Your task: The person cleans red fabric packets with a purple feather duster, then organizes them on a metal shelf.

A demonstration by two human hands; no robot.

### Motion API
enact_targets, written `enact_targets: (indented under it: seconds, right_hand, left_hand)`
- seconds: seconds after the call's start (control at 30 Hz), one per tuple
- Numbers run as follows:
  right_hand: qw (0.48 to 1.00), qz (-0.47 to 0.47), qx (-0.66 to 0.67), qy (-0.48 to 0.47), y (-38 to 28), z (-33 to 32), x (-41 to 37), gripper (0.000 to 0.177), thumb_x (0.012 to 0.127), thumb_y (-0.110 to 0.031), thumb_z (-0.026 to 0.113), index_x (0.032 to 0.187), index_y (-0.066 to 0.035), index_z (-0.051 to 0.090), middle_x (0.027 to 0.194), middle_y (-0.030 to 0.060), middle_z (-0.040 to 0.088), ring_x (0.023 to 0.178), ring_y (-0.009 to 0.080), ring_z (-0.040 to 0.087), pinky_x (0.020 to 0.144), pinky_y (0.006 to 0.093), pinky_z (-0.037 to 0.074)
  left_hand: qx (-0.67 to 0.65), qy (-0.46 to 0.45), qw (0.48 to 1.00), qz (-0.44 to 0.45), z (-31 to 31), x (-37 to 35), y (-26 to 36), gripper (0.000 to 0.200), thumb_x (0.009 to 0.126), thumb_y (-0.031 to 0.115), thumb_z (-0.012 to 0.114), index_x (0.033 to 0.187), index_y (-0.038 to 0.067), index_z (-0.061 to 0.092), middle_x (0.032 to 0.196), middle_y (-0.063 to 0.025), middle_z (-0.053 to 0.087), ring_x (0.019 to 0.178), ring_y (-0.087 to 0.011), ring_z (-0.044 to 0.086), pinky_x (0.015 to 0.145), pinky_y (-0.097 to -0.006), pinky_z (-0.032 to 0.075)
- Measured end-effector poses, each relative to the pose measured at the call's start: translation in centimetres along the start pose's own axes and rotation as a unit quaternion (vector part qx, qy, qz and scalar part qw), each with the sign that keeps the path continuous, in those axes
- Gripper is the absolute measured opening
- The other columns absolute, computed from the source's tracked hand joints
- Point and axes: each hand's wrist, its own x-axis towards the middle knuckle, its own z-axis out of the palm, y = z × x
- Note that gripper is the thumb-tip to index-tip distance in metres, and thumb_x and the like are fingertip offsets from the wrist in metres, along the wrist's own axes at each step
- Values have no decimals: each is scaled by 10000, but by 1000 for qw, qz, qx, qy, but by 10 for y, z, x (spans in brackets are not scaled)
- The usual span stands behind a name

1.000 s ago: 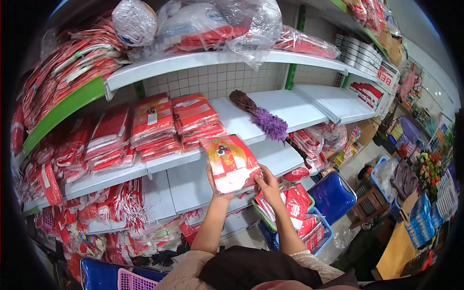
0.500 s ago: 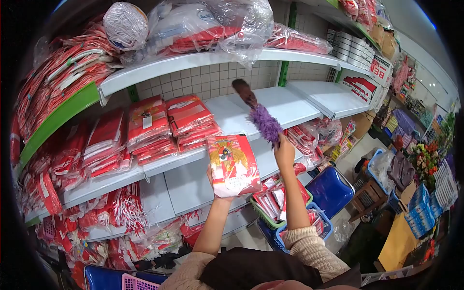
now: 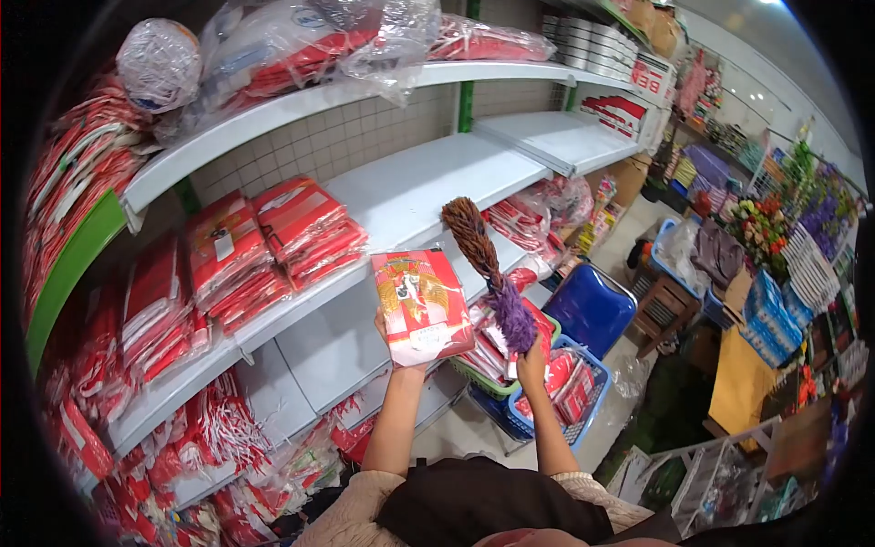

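My left hand (image 3: 407, 372) holds up a stack of red-and-white plastic-wrapped packets (image 3: 421, 305) with a golden emblem on top; its fingers are wrapped round the lower left edge. The purple end of a feather duster (image 3: 515, 319) is in my right hand (image 3: 531, 363), and its brown tip points up and left, just right of the packets. Behind both hands runs a pale shelf (image 3: 401, 187). More red packets (image 3: 228, 246) lie in piles on its left part.
A blue basket (image 3: 602, 376) and a green basket (image 3: 497, 387) of red packets are beside my right hand. Behind them is a blue chair (image 3: 592, 310). An upper shelf (image 3: 273, 108) carries plastic-wrapped bundles. A wooden stool (image 3: 667, 308) stands at the right.
My right hand and the duster have come down and away from the shelf surface. The packets in my left hand are slightly lower and further left in view. The view has turned to the right.
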Motion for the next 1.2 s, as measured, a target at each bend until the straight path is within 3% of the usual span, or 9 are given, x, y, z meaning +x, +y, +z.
enact_targets:
  seconds: [0.13, 0.4, 0.47, 0.67, 0.83, 0.9, 1.0, 1.07, 1.2]
  right_hand:
    - [984, 69, -133, 99, -20, -46, -11, 555, 720, -117, 542, 1249, -28, 396, 761, 258, 585, 709, 416, 579, 614, 468, 434]
    - [946, -304, -109, 27, -68, -99, -54, 445, 579, -114, 601, 1013, -24, 552, 659, 178, 548, 639, 350, 570, 592, 425, 448]
    - [960, -250, -120, 16, -60, -95, -63, 469, 580, -116, 606, 1035, -20, 551, 694, 187, 567, 637, 355, 579, 587, 427, 455]
    - [979, 12, -116, 169, -48, -94, -66, 458, 656, -146, 616, 1080, 1, 522, 639, 231, 564, 622, 400, 574, 566, 463, 438]
    - [970, -215, -92, 67, -25, -100, -82, 384, 665, -200, 596, 990, 4, 572, 739, 209, 590, 657, 363, 591, 576, 420, 454]
    - [960, -245, -129, 51, -34, -104, -85, 375, 637, -150, 587, 976, 10, 571, 716, 205, 585, 642, 360, 586, 571, 417, 449]
    - [980, -144, -118, 72, -43, -96, -84, 401, 641, -146, 575, 1005, 23, 557, 696, 209, 583, 632, 357, 580, 578, 415, 447]
    - [993, 69, -85, 45, -54, -96, -83, 406, 666, -169, 564, 1031, 9, 550, 699, 220, 580, 631, 375, 574, 593, 435, 442]
    - [995, -1, -26, 92, -45, -93, -84, 387, 672, -171, 578, 1019, -3, 550, 665, 215, 572, 612, 359, 578, 570, 417, 429]
  left_hand:
    - [5, -29, 999, -27, 1, -1, -2, 596, 782, 541, 503, 1185, 102, 489, 1155, -84, 540, 1051, -266, 516, 909, -438, 422]
    - [-54, 164, 982, -71, -5, -14, -26, 531, 822, 525, 461, 1142, 103, 509, 1032, -85, 571, 869, -229, 543, 773, -411, 461]
    - [-147, -235, 942, -192, 0, -6, -22, 557, 833, 527, 441, 1185, 99, 491, 1105, -83, 562, 939, -240, 541, 836, -417, 445]
    - [-10, 17, 990, -138, 21, -30, -18, 551, 837, 515, 468, 1210, 110, 479, 1180, -99, 536, 1084, -280, 504, 929, -483, 397]
    - [46, 18, 992, -114, -16, -17, -20, 529, 842, 521, 438, 1128, 82, 511, 1068, -96, 568, 982, -268, 549, 835, -448, 461]
    - [-93, -359, 916, -154, -107, -5, -33, 525, 839, 519, 426, 1114, 80, 514, 1056, -89, 568, 980, -268, 546, 833, -452, 457]
    - [2, 33, 990, -137, 15, -32, -16, 571, 843, 521, 417, 1207, 85, 473, 1167, -105, 532, 1057, -284, 515, 908, -467, 413]
    - [29, 34, 987, -152, 15, -35, -12, 605, 839, 549, 415, 1248, 104, 450, 1223, -108, 500, 1110, -291, 487, 951, -475, 382]
    - [-20, 18, 988, -153, 2, -25, -15, 568, 843, 530, 423, 1213, 101, 472, 1180, -100, 528, 1062, -280, 519, 924, -472, 408]
